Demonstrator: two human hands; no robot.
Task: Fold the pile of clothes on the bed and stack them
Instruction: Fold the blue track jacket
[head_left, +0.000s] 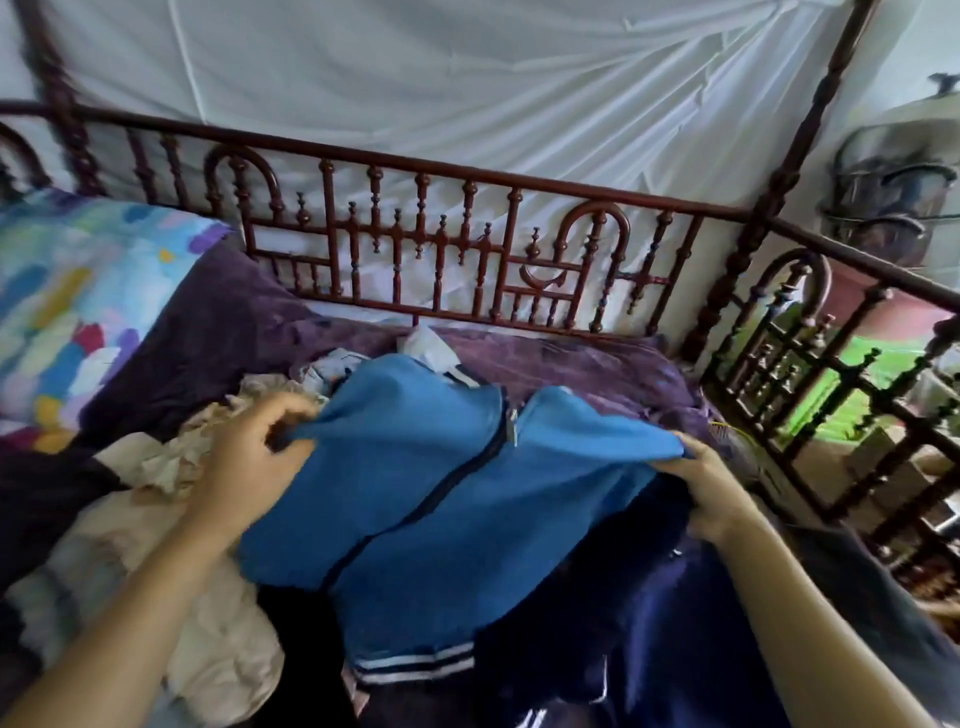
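Setting: a bed (571, 364) with a purple cover is sitting inside a dark red turned-wood railing (441, 249); white cloth (415, 78) is hanging behind the rails.
Pillow: a pillow (67, 291) in a bright multicoloured print is lying at the far left of the bed.
Jacket: a blue zip jacket (426, 493) is hanging between both hands over the middle of the bed. Its front is facing up and a dark zip is running diagonally down it. The navy-and-white striped hem is nearest the camera, draping onto the clothes below.
Left hand: the left hand (249, 457) is pinching the jacket's upper left edge, with its fingers curling into the cloth.
Right hand: the right hand (711, 488) is gripping the upper right edge, with its fingers closing round a fold.
Pile, left: crumpled beige garments (156, 519) are lying just beside the jacket, under the left forearm.
Pile, right: a navy garment (649, 623) is lying beneath the jacket's right side and under the right forearm.
Beyond the collar: a pale bunched item (426, 343) is showing on the purple cover; what kind it is cannot be told.
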